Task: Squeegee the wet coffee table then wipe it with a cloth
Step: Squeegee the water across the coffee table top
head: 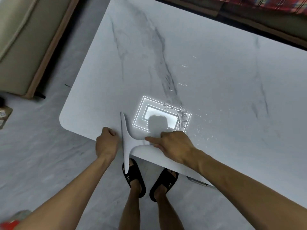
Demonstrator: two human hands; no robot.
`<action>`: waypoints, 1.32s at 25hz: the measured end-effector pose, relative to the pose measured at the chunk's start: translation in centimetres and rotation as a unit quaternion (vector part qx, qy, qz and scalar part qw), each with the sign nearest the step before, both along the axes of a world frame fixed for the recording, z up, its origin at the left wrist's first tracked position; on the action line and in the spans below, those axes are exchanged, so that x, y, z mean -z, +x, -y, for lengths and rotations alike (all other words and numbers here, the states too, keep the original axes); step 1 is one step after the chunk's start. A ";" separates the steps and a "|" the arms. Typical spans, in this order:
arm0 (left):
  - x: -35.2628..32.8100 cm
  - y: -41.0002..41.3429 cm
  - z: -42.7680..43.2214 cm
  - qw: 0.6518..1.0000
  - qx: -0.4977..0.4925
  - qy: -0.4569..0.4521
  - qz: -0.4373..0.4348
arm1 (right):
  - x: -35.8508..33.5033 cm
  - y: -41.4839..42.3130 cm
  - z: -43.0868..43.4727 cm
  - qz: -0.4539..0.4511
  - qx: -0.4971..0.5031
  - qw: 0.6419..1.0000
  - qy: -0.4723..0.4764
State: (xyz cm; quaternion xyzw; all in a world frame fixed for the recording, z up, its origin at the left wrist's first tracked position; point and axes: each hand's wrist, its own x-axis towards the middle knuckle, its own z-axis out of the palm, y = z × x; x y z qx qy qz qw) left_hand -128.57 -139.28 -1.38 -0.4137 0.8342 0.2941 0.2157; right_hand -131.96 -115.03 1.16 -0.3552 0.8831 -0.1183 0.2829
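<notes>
both bare arms reach forward and down, wrists nearly straight. the left hand point(107, 141) is curled into a loose fist, its back facing up, and nothing shows in it. the right hand point(172, 145) is just to the right of it. its pointing finger lies straight and aims left, and its other fingers curl round the handle of the squeegee point(127, 141). the two hands are near but do not touch.

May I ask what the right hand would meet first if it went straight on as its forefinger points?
The right hand points left along the squeegee it holds; the blade would lead and likely meet the left hand, fisted at the coffee table edge.
</notes>
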 end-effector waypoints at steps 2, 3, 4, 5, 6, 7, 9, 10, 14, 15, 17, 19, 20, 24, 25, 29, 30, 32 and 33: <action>-0.5 0.5 2.3 0.995 -0.078 -0.056 -0.041 | 1.1 -0.2 4.6 0.004 -0.031 0.999 -0.008; -0.6 0.7 3.4 0.993 -0.088 -0.062 -0.044 | 1.5 -0.3 6.5 0.001 -0.047 0.999 -0.008; -0.6 0.8 4.5 0.994 -0.081 -0.059 -0.047 | 1.8 -0.4 8.3 -0.005 -0.060 0.998 -0.006; -0.6 0.9 5.4 0.995 -0.066 -0.052 -0.050 | 2.1 -0.7 9.6 -0.011 -0.065 0.998 -0.001; -0.6 0.9 6.0 0.996 -0.051 -0.046 -0.054 | 2.3 -1.0 10.3 -0.013 -0.063 0.998 0.007; -0.5 0.9 6.3 0.997 -0.038 -0.038 -0.057 | 2.4 -1.4 10.3 -0.012 -0.057 0.998 0.014; -0.1 1.2 6.3 0.998 -0.014 -0.017 -0.062 | 2.3 -2.0 8.3 -0.006 -0.029 0.999 0.024; 0.0 1.3 5.8 0.998 0.002 -0.007 -0.064 | 2.1 -2.3 6.3 -0.010 -0.009 1.000 0.027; 0.2 0.8 2.5 0.996 0.066 0.036 -0.058 | 0.4 -2.6 -5.1 -0.052 0.088 0.993 0.059; 0.2 0.4 1.7 0.995 0.072 0.046 -0.056 | -0.1 -2.3 -7.8 -0.055 0.115 0.989 0.072; 0.0 -0.4 0.2 0.993 0.078 0.067 -0.051 | -0.8 -1.6 -12.9 -0.066 0.164 0.979 0.101; -0.3 -1.2 -1.1 0.992 0.082 0.079 -0.051 | -1.5 -0.9 -16.6 -0.083 0.196 0.968 0.131; -0.5 -1.7 -1.7 0.992 0.085 0.080 -0.051 | -2.1 -0.5 -18.0 -0.091 0.205 0.964 0.142; -2.1 -3.3 -3.0 0.996 0.036 0.057 -0.058 | -4.4 -0.8 -17.6 -0.105 0.199 0.965 0.137; -2.5 -3.4 -2.7 0.997 0.014 0.044 -0.063 | -4.7 -1.3 -15.7 -0.100 0.184 0.971 0.116; -4.1 -2.6 2.1 0.995 -0.065 -0.012 -0.076 | -3.9 -3.3 -2.7 -0.044 0.042 0.998 0.012; -4.3 -2.2 3.7 0.994 -0.075 -0.027 -0.071 | -3.4 -3.6 0.9 -0.027 0.013 1.000 -0.004; -4.4 -1.7 6.8 0.994 -0.083 -0.053 -0.057 | -2.1 -3.9 7.3 -0.013 -0.048 0.999 -0.008; -4.1 -1.5 8.3 0.993 -0.085 -0.059 -0.048 | -1.4 -4.1 10.1 -0.013 -0.068 0.998 -0.008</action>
